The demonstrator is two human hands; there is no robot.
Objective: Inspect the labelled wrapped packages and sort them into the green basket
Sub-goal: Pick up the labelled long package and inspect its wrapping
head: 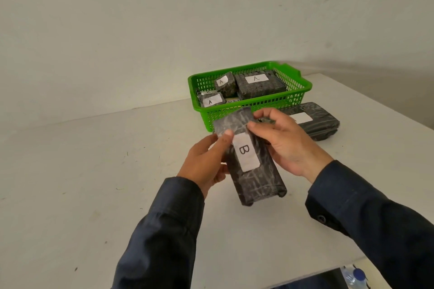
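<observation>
1. In hand: a long dark wrapped package (258, 183), white label marked B facing up, lifted clear of the table (94, 171), just in front of the green basket (307, 88).
2. Left hand (204, 162): gripping the package's left edge, thumb on top beside the label's far end, fingers curled underneath.
3. Right hand (286, 143): pinching the far right part of the wrap between thumb and forefinger, other fingers loosely bent alongside.
4. Already in the basket:
   - a large package labelled A (258, 85) at the right;
   - a small tilted package labelled A (225, 84) at the back left;
   - another small A package (211, 101) at the front left;
   - just behind that one, a sliver of label, seemingly B (207, 92);
   - anything deeper too hidden to tell.
5. Not yet in the basket: one big flat package (314, 122) lying on the table just beside the basket's front right corner, touching or barely apart, impossible to tell which. Letter on its label mostly covered by the right hand.
6. Judged step: inspection of the B package, label turned up for reading, placement not yet made.
7. Judged progress: well past halfway, with at least four pieces sorted and seemingly two left, namely the one in hand and the one on the table.
8. Also there: a capped clear bottle (355, 277) at the lower right, beyond the table's near edge.
</observation>
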